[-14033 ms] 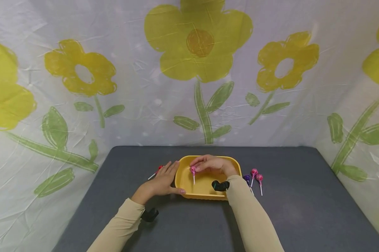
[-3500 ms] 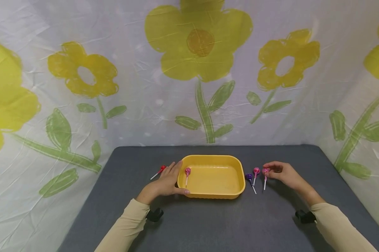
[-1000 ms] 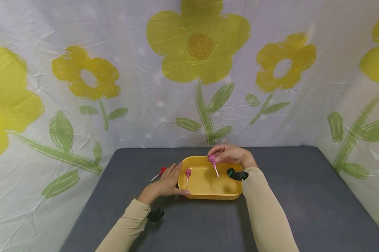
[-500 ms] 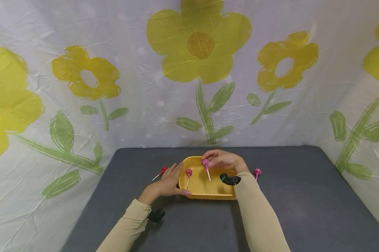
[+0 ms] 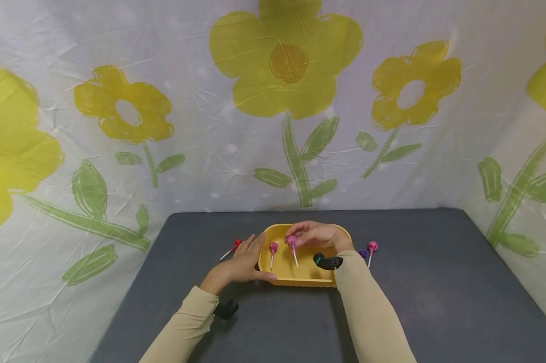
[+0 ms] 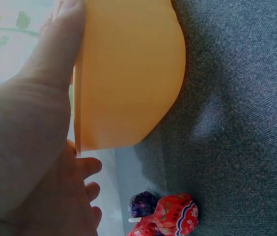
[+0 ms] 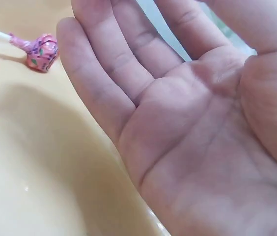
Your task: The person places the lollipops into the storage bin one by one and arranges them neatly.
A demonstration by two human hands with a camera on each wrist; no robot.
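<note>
Since one second ago, the right hand (image 5: 315, 237) has moved left and lower over the yellow tray (image 5: 309, 283), carrying a pinched pink lollipop (image 5: 292, 241). Five lollipops show in the head view: that one, its white stick pointing toward the person; a resting pink lollipop (image 5: 273, 247) inside the tray's left end; one red lollipop (image 5: 237, 243) left of the tray; and, to the right, an outer pink lollipop (image 5: 372, 246) and a purple lollipop (image 5: 362, 254) partly hidden by the right sleeve (image 5: 372, 307). The left hand (image 5: 243, 262) is spread against the tray's left edge, its thumb at the front rim. Tray floor shows between the two pink heads and along the front; the right rim is partly covered. Dark grey tabletop (image 5: 445, 302) extends on both sides and in front.

From the left wrist, the thumb lies along the tray's rim; beyond the fingers lie the red lollipop and one dark-purple lollipop (image 6: 142, 204).

From the right wrist, one pink lollipop shows past the little finger above the tray floor; the pinch is out of frame.
</note>
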